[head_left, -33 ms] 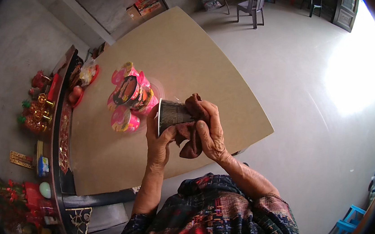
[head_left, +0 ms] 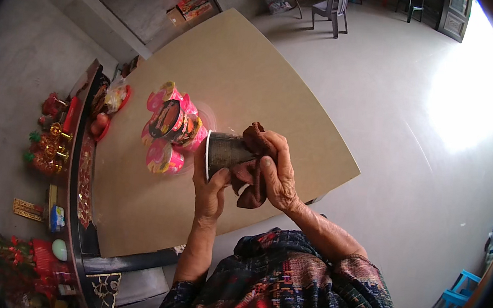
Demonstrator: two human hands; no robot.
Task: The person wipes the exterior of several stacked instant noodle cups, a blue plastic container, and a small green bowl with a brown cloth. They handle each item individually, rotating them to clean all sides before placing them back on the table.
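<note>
Above the near part of the table, a black paper cup [head_left: 223, 150] with a white rim lies on its side between my hands. My left hand [head_left: 210, 189] grips it at the rim end, thumb on the near side. A dark brown cloth [head_left: 251, 199] is bunched in my right hand [head_left: 280, 178], pressed around the cup's other end, which it hides. Left of the cup stands a cluster of pink cups [head_left: 164, 159] on the table, with a black-lidded instant noodle bowl [head_left: 166, 119] among them.
The beige table [head_left: 232, 52] reaches its corner to the right. Along its left side runs a dark altar shelf [head_left: 76, 167] with a red basket of round fruit [head_left: 101, 125] and gold ornaments. A grey plastic chair [head_left: 331, 11] stands far off; blue stools [head_left: 458, 293] are at right.
The cup has turned very slightly in my hands, and the cloth's lower fold has shifted a little. Nothing else has visibly moved.
</note>
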